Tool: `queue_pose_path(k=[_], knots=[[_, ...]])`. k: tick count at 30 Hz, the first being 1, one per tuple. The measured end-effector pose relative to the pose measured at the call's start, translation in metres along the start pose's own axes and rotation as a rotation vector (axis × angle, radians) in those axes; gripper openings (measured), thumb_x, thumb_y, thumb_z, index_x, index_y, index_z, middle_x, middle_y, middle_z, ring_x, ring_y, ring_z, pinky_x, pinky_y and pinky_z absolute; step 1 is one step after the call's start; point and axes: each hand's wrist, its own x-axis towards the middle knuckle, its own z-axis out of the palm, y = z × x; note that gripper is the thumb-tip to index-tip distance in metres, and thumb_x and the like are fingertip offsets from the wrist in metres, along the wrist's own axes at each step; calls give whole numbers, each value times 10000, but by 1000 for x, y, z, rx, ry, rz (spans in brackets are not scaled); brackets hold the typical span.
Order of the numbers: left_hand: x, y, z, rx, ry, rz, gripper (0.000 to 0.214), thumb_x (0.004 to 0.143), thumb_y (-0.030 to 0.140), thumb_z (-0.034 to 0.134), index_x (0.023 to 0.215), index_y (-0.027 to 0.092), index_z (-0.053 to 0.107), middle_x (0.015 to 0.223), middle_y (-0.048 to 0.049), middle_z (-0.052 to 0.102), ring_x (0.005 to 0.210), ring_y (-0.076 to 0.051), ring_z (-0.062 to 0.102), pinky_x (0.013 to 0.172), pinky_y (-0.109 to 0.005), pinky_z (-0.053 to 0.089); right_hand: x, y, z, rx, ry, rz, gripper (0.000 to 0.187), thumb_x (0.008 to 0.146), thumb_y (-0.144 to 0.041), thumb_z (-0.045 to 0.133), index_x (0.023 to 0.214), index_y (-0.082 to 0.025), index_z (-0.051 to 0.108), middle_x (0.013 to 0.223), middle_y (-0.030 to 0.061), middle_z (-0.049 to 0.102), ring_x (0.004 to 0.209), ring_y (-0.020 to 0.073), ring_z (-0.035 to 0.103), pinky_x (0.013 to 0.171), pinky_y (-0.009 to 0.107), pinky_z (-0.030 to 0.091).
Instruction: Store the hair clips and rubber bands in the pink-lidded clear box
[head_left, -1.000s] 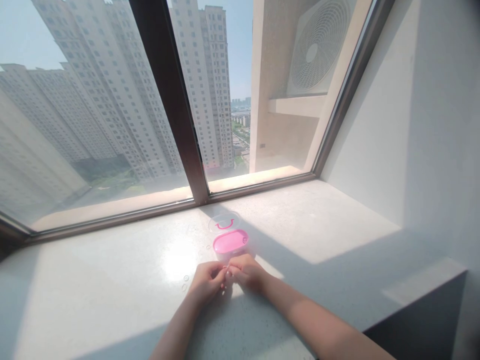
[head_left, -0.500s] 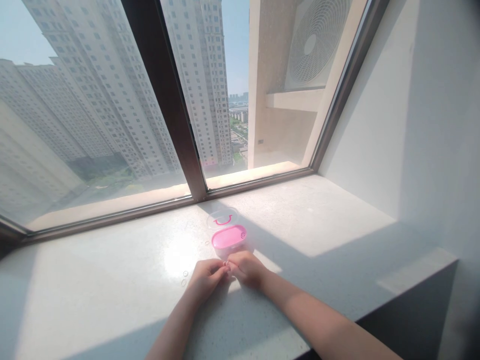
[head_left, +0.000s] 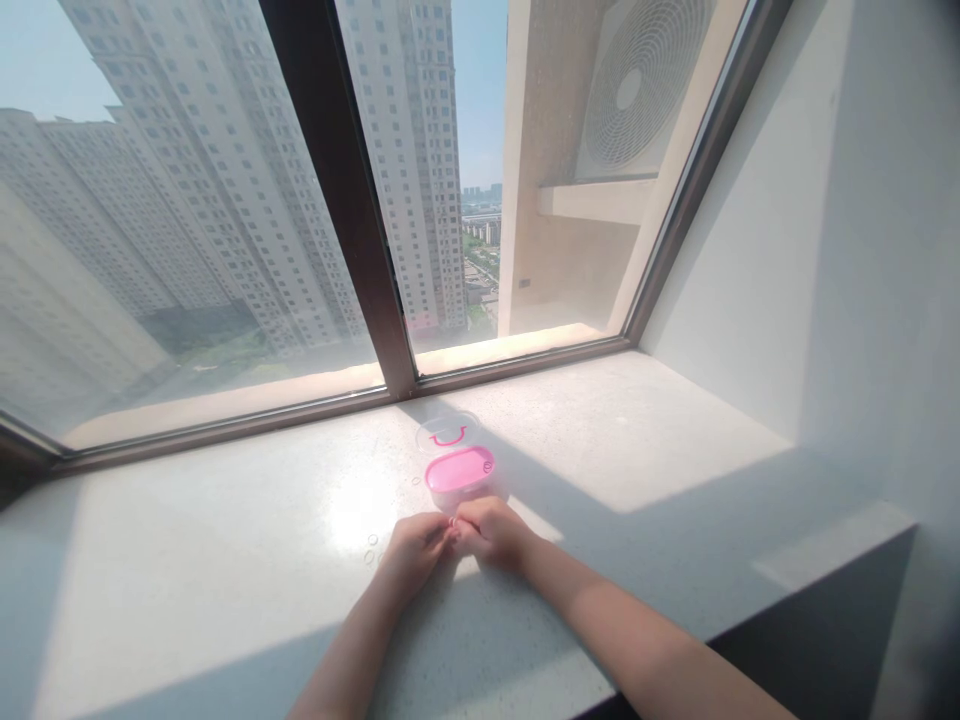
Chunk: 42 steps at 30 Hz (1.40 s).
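Note:
Over the sill, my left hand (head_left: 415, 548) and my right hand (head_left: 491, 530) meet with their fingertips pinched together. Whatever they pinch is too small to make out; only a tiny pale edge shows between the fingers. Just beyond the hands stands an oval container (head_left: 459, 470) with a pink rim and a pink tray-like top. Behind it lies a clear lid (head_left: 424, 432) with a curved pink handle (head_left: 450, 438). To the left of my left hand, small thin rings (head_left: 370, 556) rest on the surface, and another small ring (head_left: 415, 481) lies beside the container.
The pale speckled windowsill (head_left: 247, 560) is crossed by bright sun and shadow. A dark window frame (head_left: 367, 230) bounds it at the back, and a white wall (head_left: 742, 260) on the right. Its front edge (head_left: 810, 590) drops off at the lower right.
The view has shifted slightly. My fingers have turned a little against each other, still pinched together at the same spot before the container.

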Motion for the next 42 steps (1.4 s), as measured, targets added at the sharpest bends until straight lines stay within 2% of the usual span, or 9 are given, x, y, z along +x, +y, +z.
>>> queue_pose_path(k=[6, 11, 20, 24, 25, 28, 30, 36, 42], knots=[[-2, 4, -2, -55, -5, 18, 205, 841, 284, 566, 794, 170, 731, 724, -57, 735, 668, -179, 642, 630, -240, 472, 0, 0, 2, -4, 27, 19, 244, 857, -166, 486, 614, -176, 508, 588, -8, 528, 564, 124, 482, 555, 244, 324], [-3, 6, -4, -102, -27, 39, 331, 908, 334, 494, 753, 151, 722, 691, -66, 719, 649, -170, 640, 617, -236, 476, 0, 1, 3, -2, 35, 14, 253, 855, -180, 498, 603, -176, 507, 589, -11, 526, 568, 123, 474, 568, 248, 325], [-1, 4, -3, -122, -1, 28, 309, 910, 322, 490, 781, 146, 709, 713, -68, 705, 661, -167, 624, 620, -239, 457, -1, -1, 2, -5, 62, 39, 252, 820, -189, 527, 577, -182, 461, 551, -31, 455, 532, 110, 425, 546, 238, 308], [3, 0, -1, -151, 24, -6, 324, 921, 340, 461, 786, 150, 686, 687, -62, 684, 646, -168, 625, 609, -241, 468, -5, -3, 2, -7, 81, 74, 120, 809, -231, 571, 704, -185, 535, 530, -47, 451, 494, 112, 402, 536, 236, 321], [3, 0, -1, -159, 28, -13, 325, 924, 342, 454, 802, 150, 686, 687, -62, 685, 647, -169, 630, 612, -243, 474, -6, -4, 3, -7, 95, 80, 61, 808, -238, 578, 789, -182, 560, 530, -53, 458, 486, 115, 406, 536, 235, 331], [4, -1, 0, -172, 28, -25, 317, 922, 335, 453, 842, 150, 698, 690, -65, 700, 653, -175, 646, 621, -246, 487, -9, -2, 5, -32, 143, 45, 217, 813, -237, 575, 1018, -165, 568, 535, -56, 494, 474, 130, 441, 543, 241, 363], [4, -1, 0, -170, 30, -24, 304, 911, 318, 464, 863, 152, 713, 706, -69, 716, 663, -178, 656, 629, -246, 492, -9, 0, 6, -66, 161, -2, 256, 828, -223, 551, 1073, -150, 574, 543, -39, 528, 485, 145, 477, 555, 251, 385], [4, 1, 0, -130, 25, 2, 293, 883, 274, 481, 876, 158, 750, 753, -71, 744, 697, -183, 665, 662, -252, 495, -10, 3, 9, -107, 189, -52, 214, 879, -246, 512, 1011, -155, 655, 635, 36, 646, 569, 174, 582, 615, 274, 442], [4, 2, 0, -111, 30, 6, 292, 867, 256, 496, 921, 159, 766, 771, -71, 757, 696, -185, 674, 676, -259, 505, -11, 3, 9, -118, 248, -132, 199, 894, -219, 503, 961, -174, 685, 832, 79, 735, 704, 192, 661, 676, 279, 471]])
